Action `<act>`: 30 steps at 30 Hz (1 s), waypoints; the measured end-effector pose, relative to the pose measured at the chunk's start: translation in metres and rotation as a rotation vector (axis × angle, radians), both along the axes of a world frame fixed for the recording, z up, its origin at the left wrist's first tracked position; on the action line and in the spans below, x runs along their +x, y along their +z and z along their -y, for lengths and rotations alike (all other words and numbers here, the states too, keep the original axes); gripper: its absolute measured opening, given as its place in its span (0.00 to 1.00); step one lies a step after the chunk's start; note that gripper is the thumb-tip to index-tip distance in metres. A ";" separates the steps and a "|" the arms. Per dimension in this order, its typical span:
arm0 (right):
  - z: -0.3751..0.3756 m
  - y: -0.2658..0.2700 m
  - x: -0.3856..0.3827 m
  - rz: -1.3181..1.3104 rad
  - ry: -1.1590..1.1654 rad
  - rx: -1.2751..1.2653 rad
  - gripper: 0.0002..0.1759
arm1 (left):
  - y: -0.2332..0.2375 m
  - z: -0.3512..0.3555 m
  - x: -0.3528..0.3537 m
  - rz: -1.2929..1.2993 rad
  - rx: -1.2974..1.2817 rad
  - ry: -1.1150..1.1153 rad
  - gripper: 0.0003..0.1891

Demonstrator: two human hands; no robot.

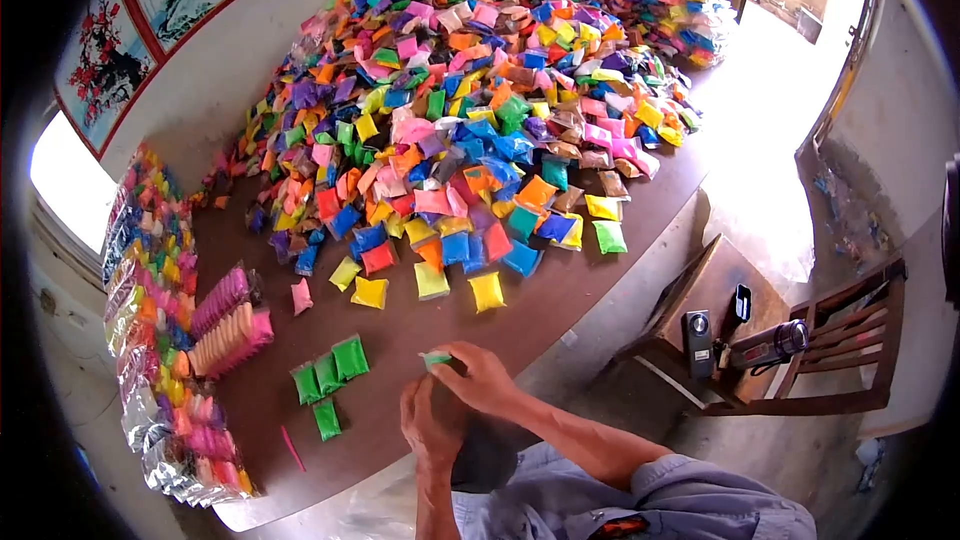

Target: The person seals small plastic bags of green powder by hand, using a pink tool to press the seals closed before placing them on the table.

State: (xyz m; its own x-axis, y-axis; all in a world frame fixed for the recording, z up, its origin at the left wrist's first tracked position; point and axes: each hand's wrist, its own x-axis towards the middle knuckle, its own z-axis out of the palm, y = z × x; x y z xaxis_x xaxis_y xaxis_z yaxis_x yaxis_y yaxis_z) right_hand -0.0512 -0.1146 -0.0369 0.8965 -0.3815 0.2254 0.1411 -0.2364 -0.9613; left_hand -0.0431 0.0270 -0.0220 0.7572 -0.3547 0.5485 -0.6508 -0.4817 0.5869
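Observation:
My left hand [432, 422] and my right hand [482, 376] meet at the near edge of the brown table [400, 340]. Between their fingers is a small green packet [436, 359], mostly hidden. Left of the hands lie three green packets in a row [330, 371] and one more green packet [326, 418] below them. A thin pink strip [293, 448] lies beside them. A huge heap of small coloured packets [470, 110] covers the far part of the table.
Pink and orange packet rows [228, 325] lie at the left. Clear bags of packed colours [150, 340] line the table's left edge. A wooden chair [770, 340] at the right carries a phone, a camera and a small device. Framed pictures [150, 10] hang on the wall.

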 end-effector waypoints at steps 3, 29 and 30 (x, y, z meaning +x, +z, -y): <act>0.002 -0.001 -0.002 -0.016 0.099 0.135 0.15 | -0.006 -0.017 0.000 -0.304 -0.089 0.014 0.23; -0.005 -0.004 0.005 -0.064 0.178 -0.077 0.14 | -0.009 -0.025 0.022 -0.677 -0.355 0.186 0.14; -0.004 -0.001 0.005 -0.077 0.180 -0.082 0.14 | -0.008 -0.024 0.021 -0.641 -0.368 0.158 0.12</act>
State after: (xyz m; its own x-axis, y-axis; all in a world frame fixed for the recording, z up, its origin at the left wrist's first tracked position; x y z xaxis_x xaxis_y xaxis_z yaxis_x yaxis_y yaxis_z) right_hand -0.0458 -0.1103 -0.0382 0.9643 -0.1967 0.1772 0.1149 -0.2919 -0.9495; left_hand -0.0216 0.0508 -0.0304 0.9945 -0.0945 0.0455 -0.0672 -0.2410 0.9682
